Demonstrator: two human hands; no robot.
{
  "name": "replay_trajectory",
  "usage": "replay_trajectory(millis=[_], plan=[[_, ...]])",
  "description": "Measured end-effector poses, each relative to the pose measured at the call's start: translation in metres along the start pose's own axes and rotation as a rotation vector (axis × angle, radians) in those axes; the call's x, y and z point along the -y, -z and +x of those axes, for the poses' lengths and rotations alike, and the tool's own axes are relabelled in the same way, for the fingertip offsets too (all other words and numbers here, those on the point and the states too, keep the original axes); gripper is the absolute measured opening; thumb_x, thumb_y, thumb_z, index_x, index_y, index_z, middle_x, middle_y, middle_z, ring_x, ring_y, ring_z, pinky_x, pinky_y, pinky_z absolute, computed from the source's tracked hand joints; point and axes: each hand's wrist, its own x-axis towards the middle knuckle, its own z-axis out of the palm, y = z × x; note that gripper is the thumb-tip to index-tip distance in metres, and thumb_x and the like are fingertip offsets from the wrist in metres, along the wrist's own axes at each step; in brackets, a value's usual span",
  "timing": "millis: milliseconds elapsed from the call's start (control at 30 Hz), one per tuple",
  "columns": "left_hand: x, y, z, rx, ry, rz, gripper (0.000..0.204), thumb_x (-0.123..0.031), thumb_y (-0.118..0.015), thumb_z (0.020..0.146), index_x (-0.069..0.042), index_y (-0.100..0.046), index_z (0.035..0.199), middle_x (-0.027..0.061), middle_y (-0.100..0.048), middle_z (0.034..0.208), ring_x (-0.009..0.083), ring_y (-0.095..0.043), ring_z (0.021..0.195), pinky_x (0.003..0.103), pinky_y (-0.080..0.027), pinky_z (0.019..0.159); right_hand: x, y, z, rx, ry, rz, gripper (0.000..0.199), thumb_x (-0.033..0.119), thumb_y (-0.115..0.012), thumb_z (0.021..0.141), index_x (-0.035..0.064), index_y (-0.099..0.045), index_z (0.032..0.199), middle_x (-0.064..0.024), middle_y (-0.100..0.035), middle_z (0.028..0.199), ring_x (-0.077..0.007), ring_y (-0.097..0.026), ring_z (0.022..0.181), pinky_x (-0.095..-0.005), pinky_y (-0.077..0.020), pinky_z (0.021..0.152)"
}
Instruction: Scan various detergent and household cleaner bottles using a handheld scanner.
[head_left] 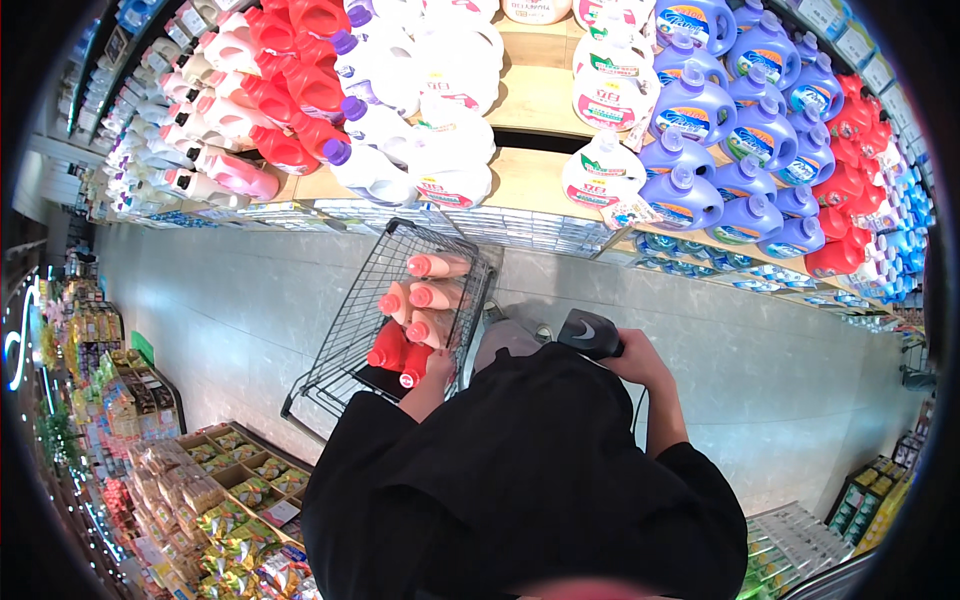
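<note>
My left hand (pixel 436 370) is at the near right part of a dark wire shopping cart (pixel 345 290), beside a red bottle (pixel 416 361) with a red cap. Its fingers look closed, but what they hold is hidden. Several pale peach bottles with coral caps (pixel 436 265) lie in the cart, next to another red bottle (pixel 387 347). In my right hand (pixel 632 357) is a black pouch-like thing (pixel 588 334) with a pale curved mark, held out over the floor. A thin dark cord hangs below that hand.
Ahead stands a wooden shelf (pixel 540 178) with white (pixel 455 160), purple (pixel 690 195) and red (pixel 840 250) detergent bottles. A gap shows between the white jugs. Grey floor (pixel 230 300) runs around me. Packaged snacks (pixel 250 490) fill a display at the near left.
</note>
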Motion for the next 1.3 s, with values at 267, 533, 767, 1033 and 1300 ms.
replay_trajectory(millis=[267, 533, 767, 1033, 1300], plan=[[0.040, -0.027, -0.010, 0.101, 0.048, -0.182, 0.032, -0.027, -0.048, 0.101, -0.001, -0.067, 0.105, 0.0139, -0.065, 0.069, 0.0235, -0.062, 0.051, 0.037, -0.047, 0.046, 0.009, -0.003, 0.023, 0.099, 0.056, -0.078, 0.045, 0.020, -0.080, 0.070, 0.0077, -0.071, 0.113, -0.0175, -0.073, 0.097, -0.0313, -0.070, 0.088, -0.0376, -0.0529, 0.083], [0.061, -0.035, -0.017, 0.038, -0.238, 0.245, 0.039, -0.034, -0.050, 0.100, -0.002, -0.067, 0.113, 0.0226, -0.071, 0.094, 0.0376, -0.070, 0.092, 0.046, -0.055, 0.080, 0.012, -0.005, 0.030, 0.173, 0.106, -0.072, 0.036, 0.014, -0.080, 0.076, 0.0038, -0.071, 0.109, -0.0140, -0.073, 0.090, -0.0155, -0.065, 0.082, -0.0341, -0.0519, 0.081], [0.050, -0.033, -0.027, 0.168, -0.239, 0.451, 0.040, -0.035, -0.049, 0.099, -0.007, -0.065, 0.123, 0.0237, -0.068, 0.118, 0.0402, -0.064, 0.113, 0.049, -0.050, 0.096, 0.010, -0.002, 0.038, 0.178, 0.052, -0.154, 0.036, 0.014, -0.080, 0.076, 0.0045, -0.071, 0.110, -0.0138, -0.073, 0.091, -0.0169, -0.066, 0.082, -0.0343, -0.0519, 0.082], [0.037, -0.021, -0.032, 0.009, -0.123, 0.390, 0.035, -0.032, -0.054, 0.099, -0.006, -0.069, 0.114, 0.0208, -0.072, 0.100, 0.0366, -0.070, 0.097, 0.047, -0.054, 0.084, 0.013, -0.005, 0.055, 0.176, 0.123, -0.190, 0.037, 0.015, -0.080, 0.076, 0.0061, -0.071, 0.110, -0.0149, -0.073, 0.093, -0.0239, -0.069, 0.083, -0.0354, -0.0522, 0.082], [0.044, 0.020, -0.023, -0.035, -0.088, 0.369, 0.031, -0.028, -0.053, 0.099, -0.006, -0.069, 0.114, 0.0175, -0.073, 0.091, 0.0310, -0.073, 0.077, 0.042, -0.057, 0.070, 0.032, -0.011, 0.079, 0.169, 0.139, -0.223, 0.038, 0.016, -0.080, 0.074, 0.0053, -0.072, 0.109, -0.0167, -0.073, 0.091, -0.0260, -0.069, 0.081, -0.0355, -0.0522, 0.080]])
